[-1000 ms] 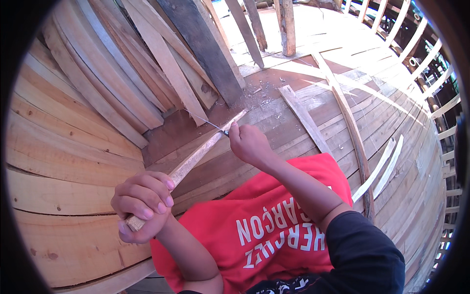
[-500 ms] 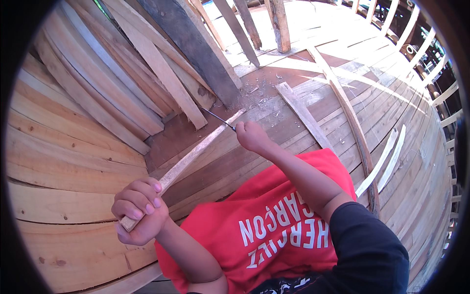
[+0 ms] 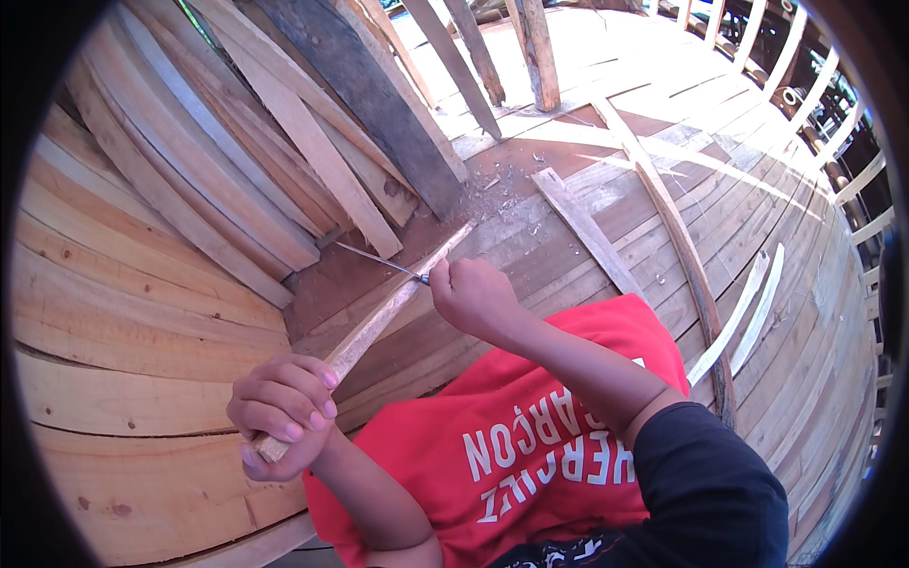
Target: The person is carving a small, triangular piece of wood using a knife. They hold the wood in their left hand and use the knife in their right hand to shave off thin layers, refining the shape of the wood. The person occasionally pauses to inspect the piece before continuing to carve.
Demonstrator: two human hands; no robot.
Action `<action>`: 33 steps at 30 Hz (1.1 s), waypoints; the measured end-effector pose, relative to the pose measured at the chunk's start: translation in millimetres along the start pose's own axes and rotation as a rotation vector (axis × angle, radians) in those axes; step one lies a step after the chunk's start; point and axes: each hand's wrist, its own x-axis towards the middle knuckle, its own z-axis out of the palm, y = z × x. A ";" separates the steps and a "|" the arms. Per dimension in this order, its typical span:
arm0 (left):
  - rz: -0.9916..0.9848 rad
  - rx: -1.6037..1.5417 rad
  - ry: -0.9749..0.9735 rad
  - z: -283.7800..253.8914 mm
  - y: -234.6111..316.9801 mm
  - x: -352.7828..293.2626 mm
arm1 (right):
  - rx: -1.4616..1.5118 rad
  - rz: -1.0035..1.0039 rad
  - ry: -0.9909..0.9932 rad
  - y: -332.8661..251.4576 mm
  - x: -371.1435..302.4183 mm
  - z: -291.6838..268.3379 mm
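My left hand [image 3: 286,412] is closed round the near end of a long, pale wooden strip [image 3: 388,308]. The strip slants away from me to the right, its far end close to the floor. In my right hand [image 3: 473,298] is a knife, its dark handle mostly hidden by the closed fingers. The thin knife blade [image 3: 372,257] lies across the strip and points to the left, past the strip's edge. Beneath both forearms a red cloth [image 3: 559,417] with white lettering covers my lap.
Curved planks [image 3: 142,312] form a wall on the left, with boards [image 3: 322,156] and a dark post [image 3: 379,104] leaning beyond. Wood shavings [image 3: 507,194] litter the plank floor. Long strips [image 3: 677,227] and two pale curved pieces [image 3: 748,308] lie to the right.
My right hand has drawn the knife toward me and left along the strip, so the blade crosses it nearer my left hand. My left hand has shifted slightly right and nearer.
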 end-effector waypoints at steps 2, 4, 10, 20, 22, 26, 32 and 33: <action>0.004 0.000 -0.027 -0.3 -1.3 0.3 | 0.010 -0.001 0.027 26.9 11.3 10.8; 0.041 -0.034 0.008 14.2 -6.2 9.1 | 0.002 0.061 0.154 106.2 55.0 17.1; 0.068 -0.031 0.091 -2.6 -3.8 -3.9 | 0.004 -0.004 0.002 -0.3 -5.2 8.0; 0.019 -0.029 0.477 11.4 -6.1 -10.1 | 0.115 -0.015 0.079 -2.8 -11.1 12.7; -0.015 -0.016 0.497 23.3 -7.2 -6.5 | 0.121 -0.124 0.027 -7.2 -20.5 4.3; -0.020 0.023 0.684 43.5 -9.6 8.3 | 0.149 -0.124 0.166 20.0 7.3 33.6; 0.014 0.002 0.665 32.8 -10.5 -5.1 | 0.095 0.070 0.145 40.0 26.5 32.2; 0.003 0.005 0.637 43.9 -13.1 -2.7 | 0.089 0.079 0.180 67.1 42.0 32.2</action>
